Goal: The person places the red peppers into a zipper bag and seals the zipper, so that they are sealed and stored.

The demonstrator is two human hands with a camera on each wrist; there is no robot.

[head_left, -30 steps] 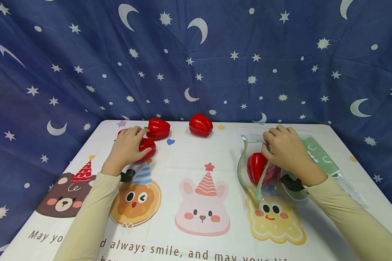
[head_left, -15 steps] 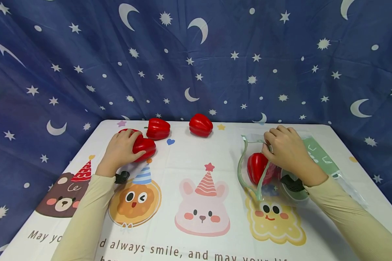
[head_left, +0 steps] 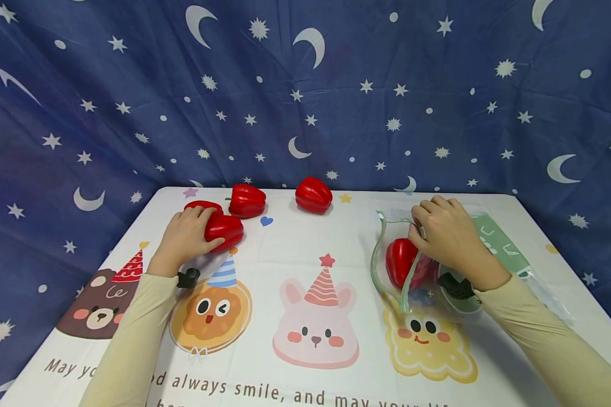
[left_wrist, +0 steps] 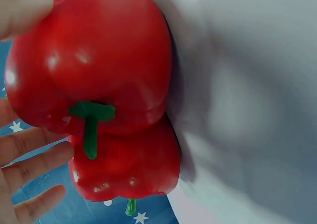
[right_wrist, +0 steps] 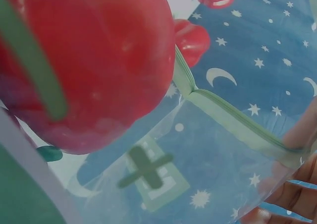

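My left hand [head_left: 183,234] is at two red bell peppers lying side by side at the table's left. The thumb touches the nearer bell pepper [head_left: 226,230], and the fingers reach toward the farther one [head_left: 202,204]. In the left wrist view, the fingers [left_wrist: 39,162] are fairly straight and spread beside the peppers. My right hand [head_left: 445,234] pinches the edge of a clear zip bag [head_left: 504,242] with green trim. The bag's mouth gapes toward the left. Inside it lies a red bell pepper [head_left: 400,262]; whether a second is behind it is hard to tell.
Two more red bell peppers stand near the back edge, one left [head_left: 247,200] and one at the middle [head_left: 313,195]. A white printed cloth [head_left: 305,316] covers the table. Behind hangs a blue curtain [head_left: 265,113] with stars and moons.
My left hand has drawn back slightly left and toward me, uncovering more of the two peppers. The right hand and the bag have stayed in place.
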